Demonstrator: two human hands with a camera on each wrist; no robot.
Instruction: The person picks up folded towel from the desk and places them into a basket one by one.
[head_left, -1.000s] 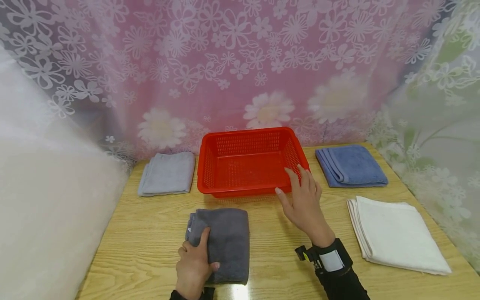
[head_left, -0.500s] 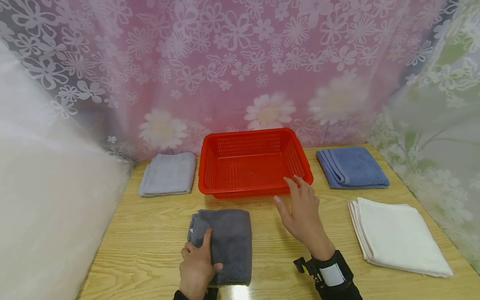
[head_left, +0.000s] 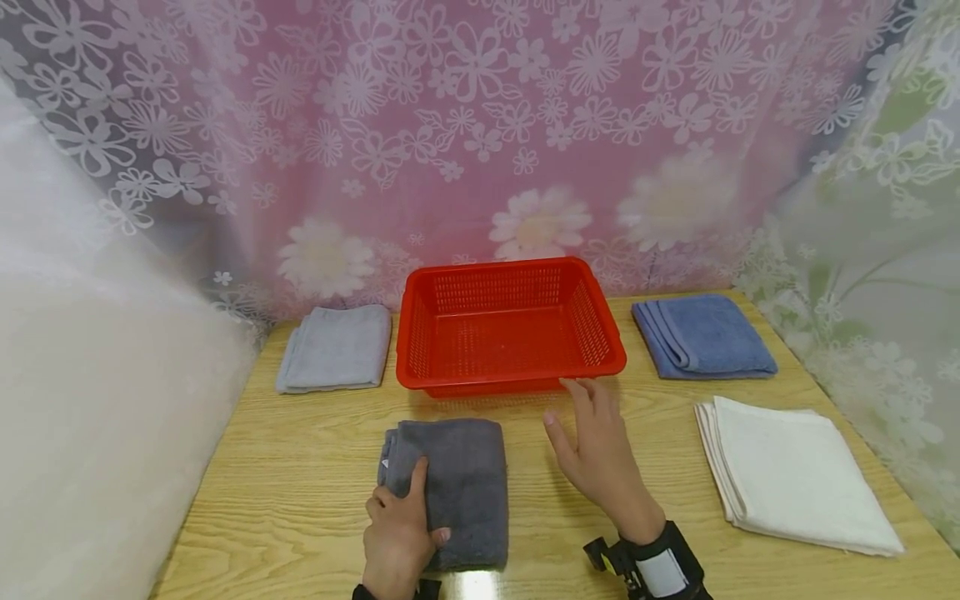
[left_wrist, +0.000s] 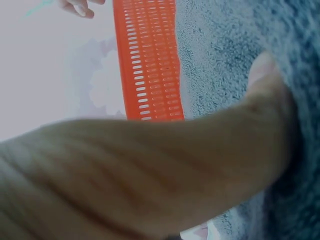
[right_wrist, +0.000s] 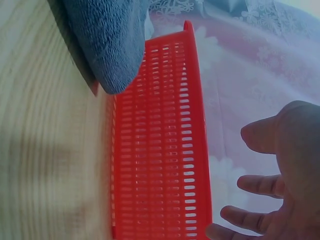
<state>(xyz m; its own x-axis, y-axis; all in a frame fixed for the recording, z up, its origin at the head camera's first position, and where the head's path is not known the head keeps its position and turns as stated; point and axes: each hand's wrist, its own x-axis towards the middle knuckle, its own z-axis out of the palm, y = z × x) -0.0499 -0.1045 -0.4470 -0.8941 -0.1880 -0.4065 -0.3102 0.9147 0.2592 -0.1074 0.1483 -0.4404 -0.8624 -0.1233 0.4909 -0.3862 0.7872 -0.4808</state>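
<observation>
A folded dark grey towel (head_left: 471, 492) is at the front middle of the table in the head view. My left hand (head_left: 397, 533) grips its left side, with the index finger and thumb on top and the other fingers bent at the edge. The left wrist view shows the thumb (left_wrist: 267, 95) pressed into the pile. My right hand (head_left: 603, 454) holds nothing and hovers to the right of the towel, just in front of the red plastic basket (head_left: 510, 387). Its fingers are spread and slightly bent. The basket has slotted sides and nothing inside.
A folded light grey towel (head_left: 341, 346) sits left of the basket. Right of it is a folded blue towel (head_left: 708, 333), with a folded white towel (head_left: 802, 475) nearer the front. A floral curtain (head_left: 480, 125) hangs behind the wooden table (head_left: 285, 475).
My right hand has drawn back from the basket's right front rim towards the front of the table. My left hand and the dark grey towel have shifted slightly right.
</observation>
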